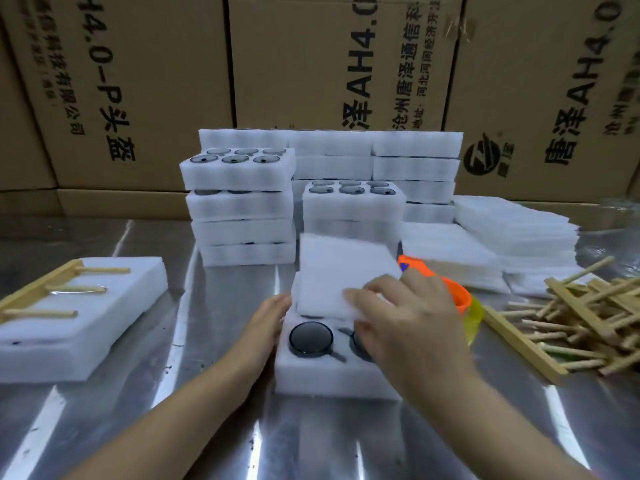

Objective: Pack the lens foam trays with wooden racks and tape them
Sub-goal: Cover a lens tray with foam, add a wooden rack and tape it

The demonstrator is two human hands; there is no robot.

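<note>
2 hands meet at the foam tray point(311, 379) lying in the middle of the tabletop point(207, 427). The left hand point(268, 323) rests with straight, released fingers against the tray's left wall. The right hand point(405, 327) has its fingers grasping a white foam sheet point(343, 271), tilted over the tray's far half. 1 dark lens point(310, 337) shows uncovered in a near pocket. Loose wooden racks point(588, 323) lie piled to the right.

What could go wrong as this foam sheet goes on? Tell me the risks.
1. The foam sheet, held by the right hand, sits askew over the tray; taped so, the near lens could stay exposed.
2. The left stack of trays looks uneven; a bump could topple it.
</note>
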